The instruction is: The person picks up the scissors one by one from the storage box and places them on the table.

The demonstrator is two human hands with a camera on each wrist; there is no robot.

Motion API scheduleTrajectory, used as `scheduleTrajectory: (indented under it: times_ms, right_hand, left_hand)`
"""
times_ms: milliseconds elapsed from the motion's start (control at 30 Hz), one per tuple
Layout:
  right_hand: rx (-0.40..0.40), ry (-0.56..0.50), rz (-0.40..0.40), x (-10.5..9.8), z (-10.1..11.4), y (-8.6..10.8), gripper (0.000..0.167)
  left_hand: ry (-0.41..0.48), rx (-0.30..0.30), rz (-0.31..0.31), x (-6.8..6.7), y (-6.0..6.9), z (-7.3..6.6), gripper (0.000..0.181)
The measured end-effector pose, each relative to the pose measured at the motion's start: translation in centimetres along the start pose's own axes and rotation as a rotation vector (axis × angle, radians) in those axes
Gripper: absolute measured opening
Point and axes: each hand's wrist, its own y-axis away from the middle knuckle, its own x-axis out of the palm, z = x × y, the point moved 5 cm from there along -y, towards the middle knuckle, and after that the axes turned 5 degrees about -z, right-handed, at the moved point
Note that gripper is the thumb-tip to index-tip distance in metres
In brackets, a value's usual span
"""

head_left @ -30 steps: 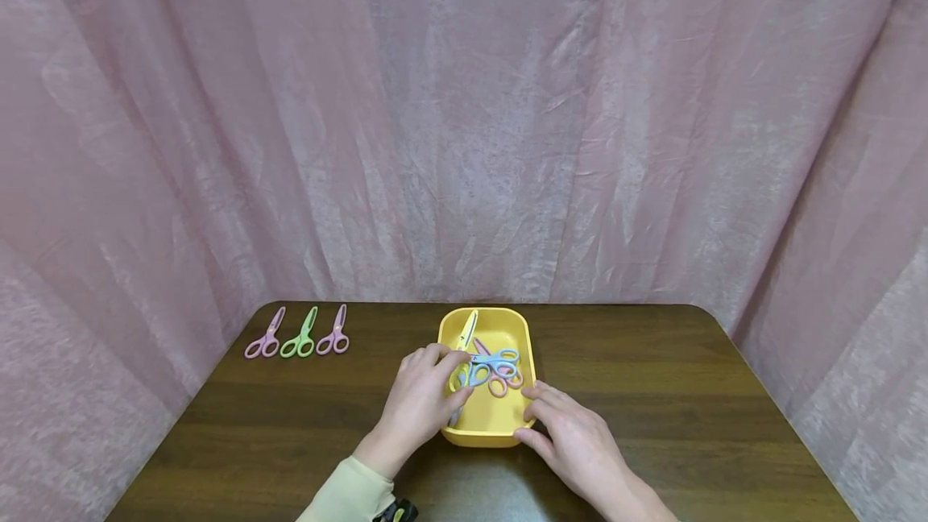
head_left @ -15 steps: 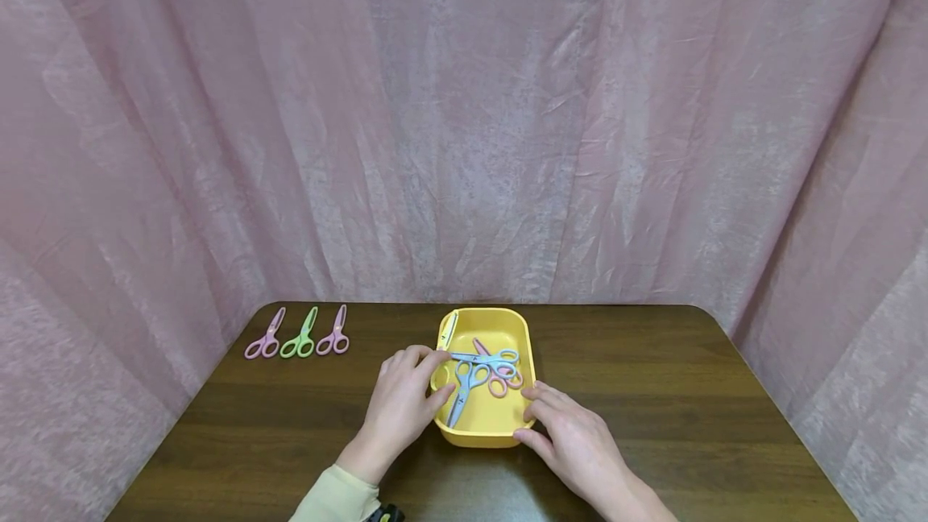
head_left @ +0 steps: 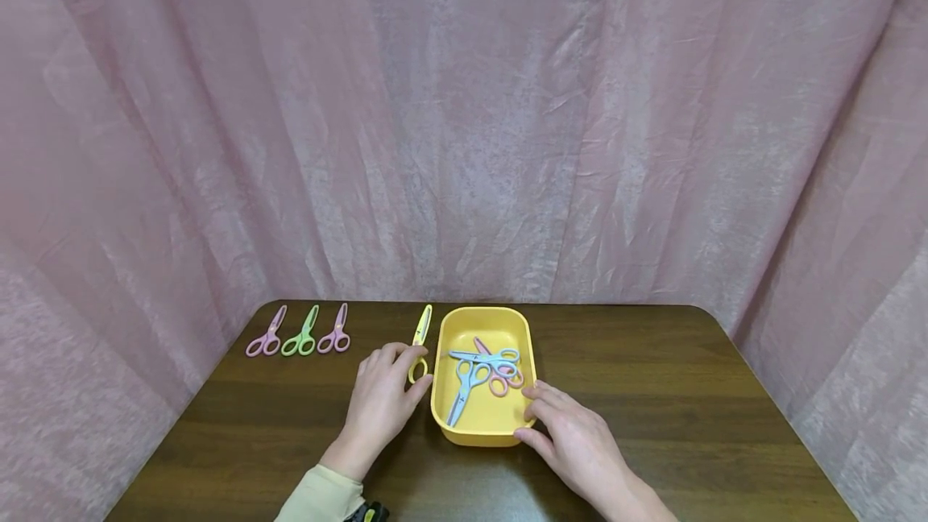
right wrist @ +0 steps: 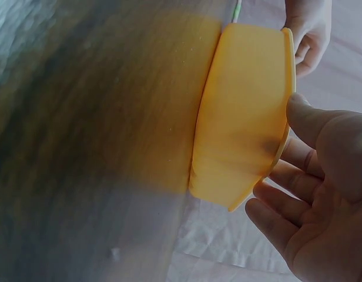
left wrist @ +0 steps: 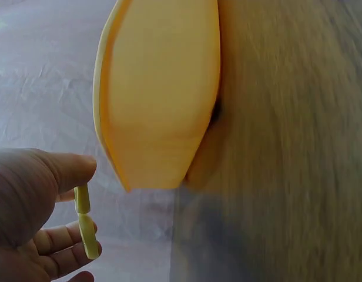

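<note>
My left hand (head_left: 380,397) is just left of a yellow plastic bin (head_left: 489,421), pinching a pair of yellow scissors (head_left: 423,325) by the handle, blades pointing away. Thumb and fingers close on the yellow handle (left wrist: 88,235) in the left wrist view, above table height. My right hand (head_left: 576,441) grips the bin's near right corner, with the thumb on the front rim and curled fingers along the right side. Inside the bin lie one pair of blue scissors (head_left: 461,401), another blue pair (head_left: 487,358) and pink scissors (head_left: 480,345) partly beneath it.
At the table's far left, purple scissors (head_left: 271,331), green scissors (head_left: 308,329) and another purple pair (head_left: 339,330) form a row, blades pointing away. The brown wooden table (head_left: 652,369) ends at a pink curtain (head_left: 478,143) behind.
My left hand has lifted the yellow scissors out of the bin and carried them left past its rim. The right hand stays on the bin's corner.
</note>
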Motion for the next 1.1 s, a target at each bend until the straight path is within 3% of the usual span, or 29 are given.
scheduleTrajectory:
  times_ms: [267, 733, 1100]
  right_hand:
    - [0.008, -0.007, 0.003, 0.1, -0.1, 0.0, 0.027]
    - [0.020, -0.009, 0.013, 0.2, -0.1, -0.1, 0.027]
    - [0.013, -0.011, 0.008, 0.2, 0.0, 0.1, 0.027]
  left_hand:
    - [-0.026, -0.041, -0.030, -0.1, 1.0, 1.7, 0.042]
    - [-0.117, -0.075, 0.142, 1.0, 2.4, 3.2, 0.037]
    - [-0.150, -0.062, 0.208, 1.0, 2.7, 3.3, 0.035]
